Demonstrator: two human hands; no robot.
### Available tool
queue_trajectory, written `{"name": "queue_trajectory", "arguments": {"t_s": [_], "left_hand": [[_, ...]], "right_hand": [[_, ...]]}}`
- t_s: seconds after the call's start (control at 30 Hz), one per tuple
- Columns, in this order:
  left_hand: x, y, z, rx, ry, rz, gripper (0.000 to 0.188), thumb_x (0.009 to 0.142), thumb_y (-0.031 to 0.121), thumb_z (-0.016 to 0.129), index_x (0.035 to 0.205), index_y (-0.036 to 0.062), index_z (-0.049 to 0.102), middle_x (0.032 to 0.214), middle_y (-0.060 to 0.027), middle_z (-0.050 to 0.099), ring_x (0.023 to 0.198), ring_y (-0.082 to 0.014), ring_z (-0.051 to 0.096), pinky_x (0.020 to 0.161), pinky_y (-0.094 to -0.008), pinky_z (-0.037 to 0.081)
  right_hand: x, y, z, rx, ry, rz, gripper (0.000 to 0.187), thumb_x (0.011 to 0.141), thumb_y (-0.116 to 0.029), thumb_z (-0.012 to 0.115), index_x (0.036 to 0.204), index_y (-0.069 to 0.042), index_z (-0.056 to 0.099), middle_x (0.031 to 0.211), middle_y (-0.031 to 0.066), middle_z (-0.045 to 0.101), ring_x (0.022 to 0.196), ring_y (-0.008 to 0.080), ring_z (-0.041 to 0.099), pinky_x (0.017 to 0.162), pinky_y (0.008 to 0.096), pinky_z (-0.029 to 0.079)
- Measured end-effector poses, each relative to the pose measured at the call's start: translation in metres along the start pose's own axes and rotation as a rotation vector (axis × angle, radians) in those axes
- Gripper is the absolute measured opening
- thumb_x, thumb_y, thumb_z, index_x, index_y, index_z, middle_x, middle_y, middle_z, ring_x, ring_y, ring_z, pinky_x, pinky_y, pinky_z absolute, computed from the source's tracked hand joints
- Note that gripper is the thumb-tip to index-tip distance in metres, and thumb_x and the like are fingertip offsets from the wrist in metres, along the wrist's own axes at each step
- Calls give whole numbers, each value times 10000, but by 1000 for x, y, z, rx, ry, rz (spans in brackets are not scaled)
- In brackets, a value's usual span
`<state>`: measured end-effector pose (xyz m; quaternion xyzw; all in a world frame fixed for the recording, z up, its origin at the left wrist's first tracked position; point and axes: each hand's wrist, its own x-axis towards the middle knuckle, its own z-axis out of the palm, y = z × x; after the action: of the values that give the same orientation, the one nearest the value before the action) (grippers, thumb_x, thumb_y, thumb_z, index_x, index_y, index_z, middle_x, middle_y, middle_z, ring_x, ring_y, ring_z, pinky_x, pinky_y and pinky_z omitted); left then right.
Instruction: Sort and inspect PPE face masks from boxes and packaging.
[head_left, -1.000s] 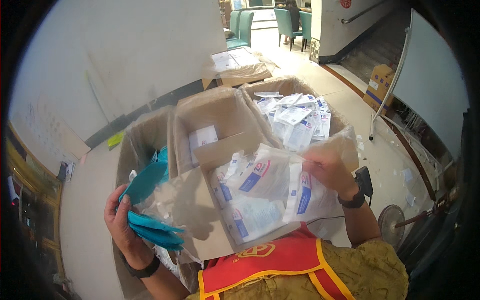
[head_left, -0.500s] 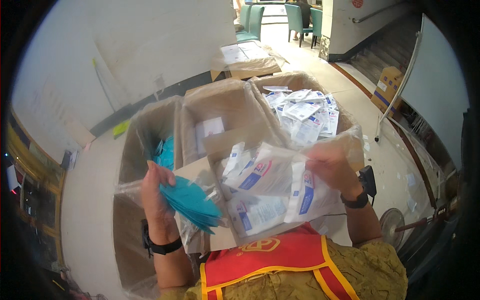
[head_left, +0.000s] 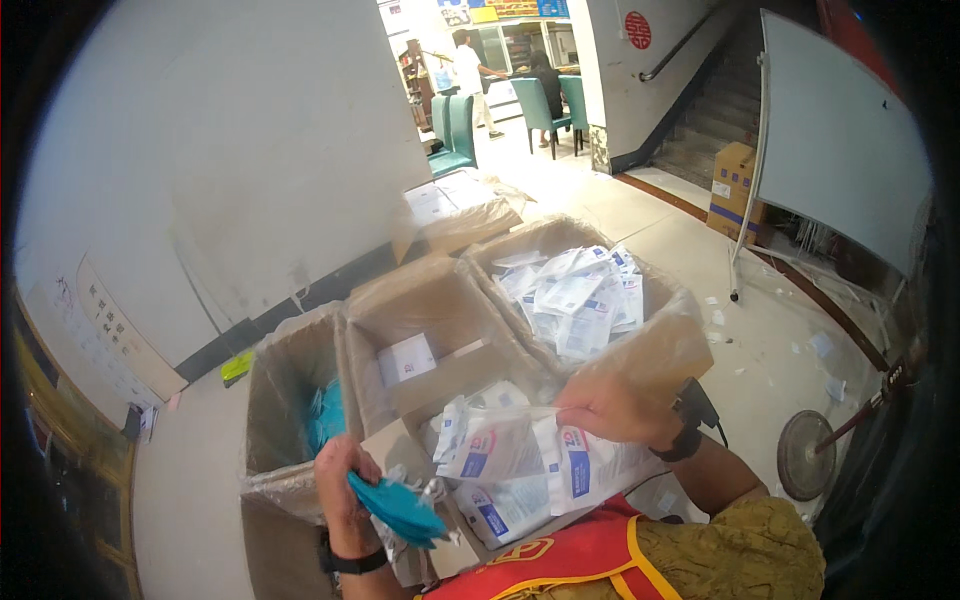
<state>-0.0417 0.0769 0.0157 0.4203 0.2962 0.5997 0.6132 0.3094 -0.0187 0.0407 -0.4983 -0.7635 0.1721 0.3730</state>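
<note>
My left hand (head_left: 343, 472) is closed round a stack of teal folded face masks (head_left: 400, 512) with thin white straps, held above the left side of a cardboard box (head_left: 400, 447) at my waist. My right hand (head_left: 612, 405) pinches the upper edge of white plastic packets (head_left: 590, 472) printed in blue and pink, over the same box. Another printed packet (head_left: 487, 447) hangs or leans beside them; I cannot tell whether the hand holds it too. More packets (head_left: 505, 512) lie inside the box. Both wrists wear dark bands.
Beyond stand plastic-lined cartons: teal masks (head_left: 325, 415) in the left one, a small white box (head_left: 407, 360) in the middle, heaped packets (head_left: 580, 295) in the right. A whiteboard (head_left: 840, 150), brown carton (head_left: 733, 190) and round stand base (head_left: 806, 456) are at right. Two people are far off.
The view has tilted up and shifted, showing more of the far room. The nearer packet has swung more upright below my right hand. Both hands keep their hold.
</note>
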Motion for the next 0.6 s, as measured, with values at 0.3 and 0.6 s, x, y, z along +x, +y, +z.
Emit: {"name": "queue_trajectory", "arguments": {"t_s": [0.3, 0.6], "left_hand": [[-34, 10, 46, 785, -575, -116, 168, 798, 11, 638, 965, 1, 658, 808, -10, 614, 744, -85, 556, 674, -223, 438], [-41, -1, 56, 937, -630, -84, 295, 742, 46, 682, 1036, 34, 660, 912, -99, 684, 831, -188, 651, 752, -279, 489]], "right_hand": [[6, -12, 11, 1, -86, -101, 172, 868, -225, 620, 933, -69, 654, 878, 120, 637, 819, 307, 625, 701, 366, 496], [2, -25, 9, -91, -155, -140, 156, 865, -222, 602, 915, -81, 645, 868, 95, 624, 821, 298, 612, 710, 367, 493]]}}
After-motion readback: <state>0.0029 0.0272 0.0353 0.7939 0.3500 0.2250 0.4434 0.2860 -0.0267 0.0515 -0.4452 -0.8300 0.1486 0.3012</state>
